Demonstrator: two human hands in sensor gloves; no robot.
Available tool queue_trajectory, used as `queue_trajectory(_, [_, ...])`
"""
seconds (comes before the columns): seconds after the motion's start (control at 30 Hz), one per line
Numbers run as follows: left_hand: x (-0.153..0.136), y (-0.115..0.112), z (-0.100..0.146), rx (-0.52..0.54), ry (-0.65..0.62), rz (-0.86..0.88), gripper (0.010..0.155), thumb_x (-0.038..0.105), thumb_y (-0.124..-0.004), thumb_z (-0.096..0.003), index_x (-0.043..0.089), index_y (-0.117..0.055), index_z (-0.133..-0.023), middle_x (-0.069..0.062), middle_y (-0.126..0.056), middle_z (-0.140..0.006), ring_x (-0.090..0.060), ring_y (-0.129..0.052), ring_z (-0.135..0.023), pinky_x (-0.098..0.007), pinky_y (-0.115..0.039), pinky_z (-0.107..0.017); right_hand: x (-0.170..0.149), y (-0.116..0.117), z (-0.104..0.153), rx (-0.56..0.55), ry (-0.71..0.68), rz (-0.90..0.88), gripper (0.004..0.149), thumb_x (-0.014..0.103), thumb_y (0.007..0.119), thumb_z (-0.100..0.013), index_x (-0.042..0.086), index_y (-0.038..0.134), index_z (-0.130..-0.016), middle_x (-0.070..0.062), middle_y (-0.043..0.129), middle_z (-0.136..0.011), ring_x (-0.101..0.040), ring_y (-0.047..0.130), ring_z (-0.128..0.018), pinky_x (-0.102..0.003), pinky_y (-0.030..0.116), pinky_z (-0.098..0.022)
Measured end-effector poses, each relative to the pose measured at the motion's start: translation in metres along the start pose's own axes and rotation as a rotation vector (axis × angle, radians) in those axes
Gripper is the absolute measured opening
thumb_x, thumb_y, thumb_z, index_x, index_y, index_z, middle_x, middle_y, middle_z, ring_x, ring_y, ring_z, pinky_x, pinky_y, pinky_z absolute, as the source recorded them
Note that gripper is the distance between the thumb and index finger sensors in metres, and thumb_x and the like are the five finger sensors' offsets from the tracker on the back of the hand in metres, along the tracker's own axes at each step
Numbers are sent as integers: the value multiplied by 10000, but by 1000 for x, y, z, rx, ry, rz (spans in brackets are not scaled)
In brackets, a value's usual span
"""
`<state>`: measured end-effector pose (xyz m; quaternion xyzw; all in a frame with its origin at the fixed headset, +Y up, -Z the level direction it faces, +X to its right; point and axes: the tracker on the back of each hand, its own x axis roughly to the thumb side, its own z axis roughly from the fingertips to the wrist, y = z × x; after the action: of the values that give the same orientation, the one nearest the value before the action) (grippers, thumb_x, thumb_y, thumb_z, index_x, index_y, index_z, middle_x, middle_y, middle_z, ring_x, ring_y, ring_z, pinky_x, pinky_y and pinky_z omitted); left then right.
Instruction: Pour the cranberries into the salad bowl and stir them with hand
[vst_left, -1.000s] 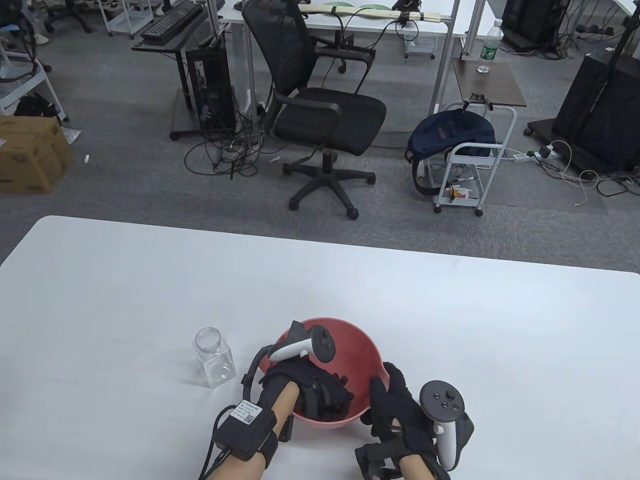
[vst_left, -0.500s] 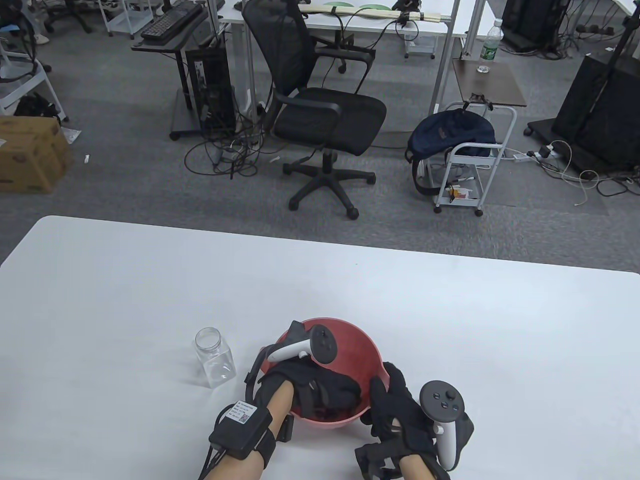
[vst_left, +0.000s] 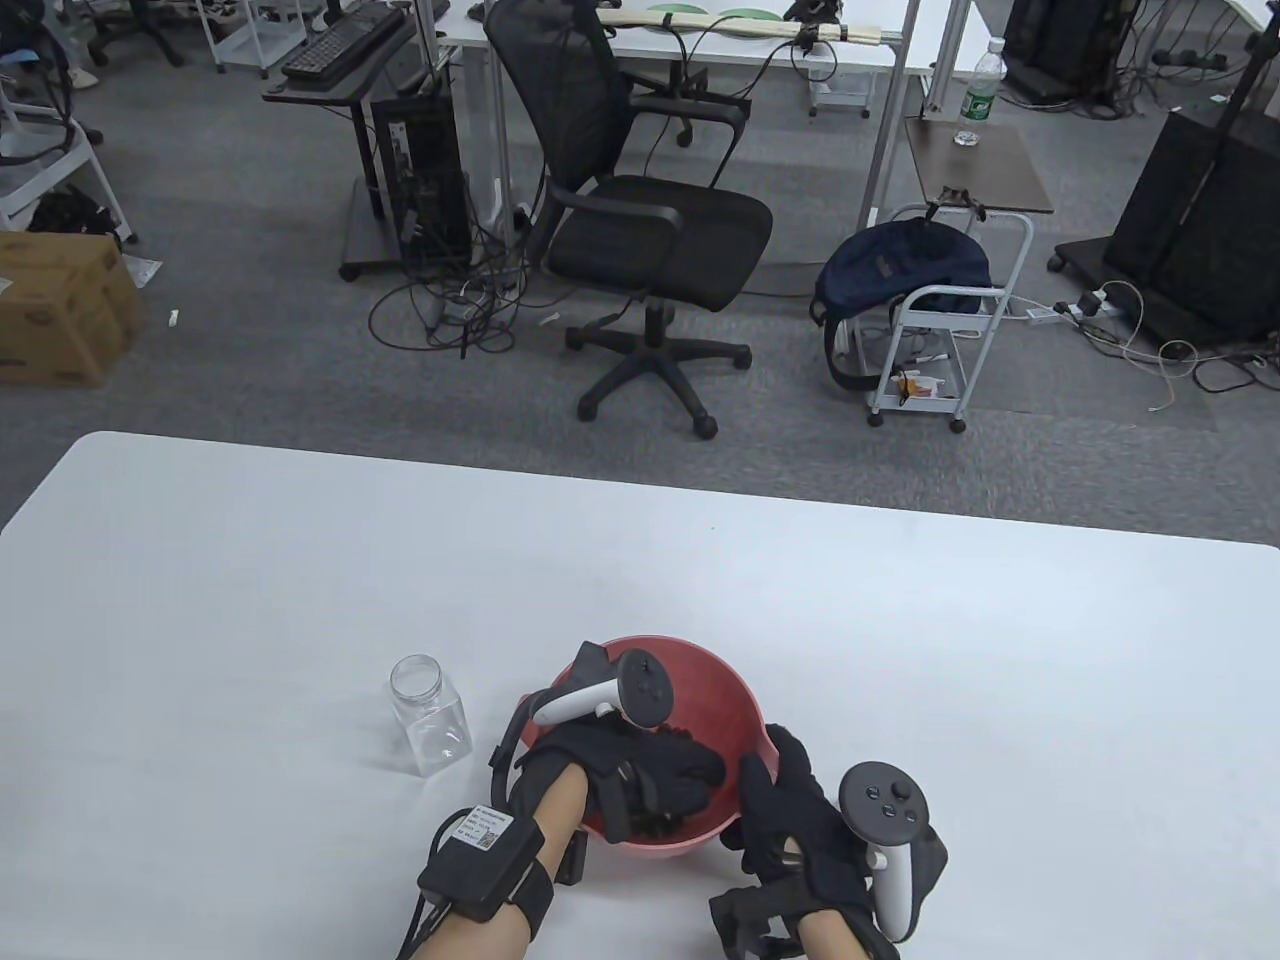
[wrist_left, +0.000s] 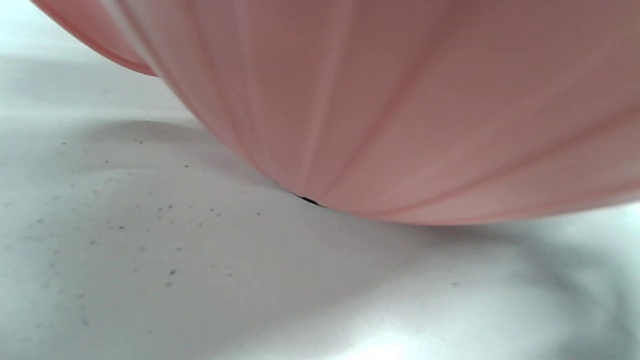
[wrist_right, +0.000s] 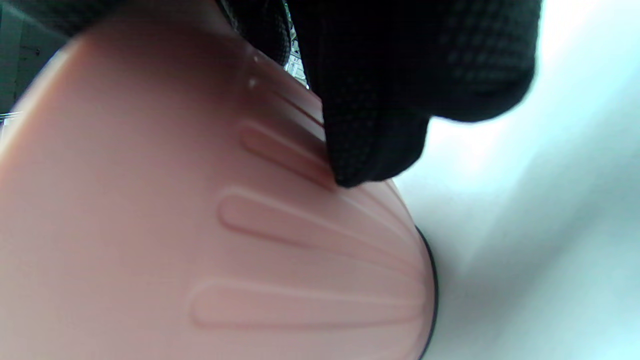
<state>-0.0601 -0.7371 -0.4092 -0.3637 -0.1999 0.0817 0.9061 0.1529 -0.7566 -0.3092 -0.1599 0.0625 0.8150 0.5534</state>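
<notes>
A pink salad bowl (vst_left: 738, 700) sits near the table's front edge. My left hand (vst_left: 685, 772) reaches down into it, fingers stretched to the right over dark cranberries (vst_left: 655, 828) at the bottom, which are mostly hidden. My right hand (vst_left: 765, 790) grips the bowl's right rim. In the right wrist view a gloved fingertip (wrist_right: 370, 140) presses on the ribbed outer wall of the bowl (wrist_right: 200, 225). The left wrist view shows only the bowl's underside (wrist_left: 400, 100) on the white table.
An empty clear plastic jar (vst_left: 430, 715) without a lid stands upright just left of the bowl. The white table (vst_left: 900, 640) stretches wide behind and to both sides. Beyond its far edge are an office chair (vst_left: 640, 220) and a cart.
My left hand's fingers have swept up and to the right inside the bowl, and its wrist has slid slightly back. The right hand, the bowl and the jar have stayed in place.
</notes>
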Motion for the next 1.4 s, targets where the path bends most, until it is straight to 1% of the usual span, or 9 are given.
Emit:
queue_trajectory(0.17, [-1, 0, 0, 7, -4, 19, 615, 879, -624, -502, 740, -491, -1087, 425, -577, -1258, -72, -545, -1233, -397, -689, -842, 0, 0, 0, 0, 1, 0, 638, 611, 676, -512, 284, 514, -1035, -133, 762, -1003, -208, 1016, -401, -270, 910, -226])
queue_trajectory(0.27, [-2, 0, 0, 0, -3, 33, 590, 868, -610, -526, 760, -458, -1086, 409, -535, -1272, -113, -517, -1238, -423, -675, -841, 0, 0, 0, 1, 1, -1, 639, 611, 676, -512, 283, 514, -1036, -133, 763, -1002, -208, 1016, -401, -270, 909, -226])
queue_trajectory(0.3, [-3, 0, 0, 5, -8, 39, 582, 857, -607, -544, 765, -433, -1092, 378, -396, -1299, -125, -507, -1238, -429, -670, -843, 0, 0, 0, 2, 0, -1, 637, 610, 676, -512, 284, 515, -1035, -133, 764, -1001, -209, 1015, -402, -270, 910, -226])
queue_trajectory(0.47, [-5, 1, 0, 1, 0, 52, 649, 832, -562, -598, 607, -361, -1172, 276, -383, -1320, -144, -485, -1230, -450, -650, -839, 0, 0, -1, 3, 5, -4, 635, 612, 673, -513, 287, 517, -1035, -131, 766, -1001, -208, 1016, -402, -269, 910, -226])
queue_trajectory(0.63, [-7, 0, 0, -11, 39, 64, 745, 821, -544, -637, 435, -300, -1226, 67, -446, -1341, -279, -518, -1194, -446, -655, -823, 0, 0, 0, 4, 5, -5, 635, 612, 674, -512, 288, 517, -1035, -130, 764, -1003, -207, 1016, -402, -270, 909, -226])
queue_trajectory(0.8, [-8, 1, 0, -5, 73, 54, 776, 812, -537, -659, 348, -313, -1240, 5, -500, -1318, -292, -608, -1150, -386, -700, -796, 0, 0, 0, 4, 7, -4, 635, 613, 673, -513, 287, 518, -1035, -129, 767, -1001, -207, 1016, -402, -269, 909, -226])
queue_trajectory(1.07, [-7, 2, 3, 12, 132, 16, 796, 831, -532, -659, 308, -377, -1238, -52, -693, -1225, -260, -801, -1030, -273, -780, -736, 0, 0, -1, 5, 8, -5, 634, 613, 673, -512, 288, 519, -1035, -131, 766, -1001, -207, 1016, -401, -270, 909, -226])
queue_trajectory(1.2, [-7, 2, 3, 7, 164, -7, 775, 838, -544, -651, 313, -459, -1215, -4, -798, -1151, -219, -880, -965, -220, -822, -680, 0, 0, -1, 6, 7, -5, 634, 614, 673, -512, 288, 521, -1034, -130, 768, -1000, -207, 1016, -402, -270, 910, -226])
queue_trajectory(1.4, [-4, 0, 1, 1, 183, -51, 658, 817, -634, -631, 390, -601, -1130, 108, -928, -1028, -135, -985, -853, -180, -869, -595, 0, 0, -1, 8, 10, -7, 634, 615, 668, -512, 288, 520, -1035, -131, 768, -1000, -207, 1016, -401, -269, 909, -226])
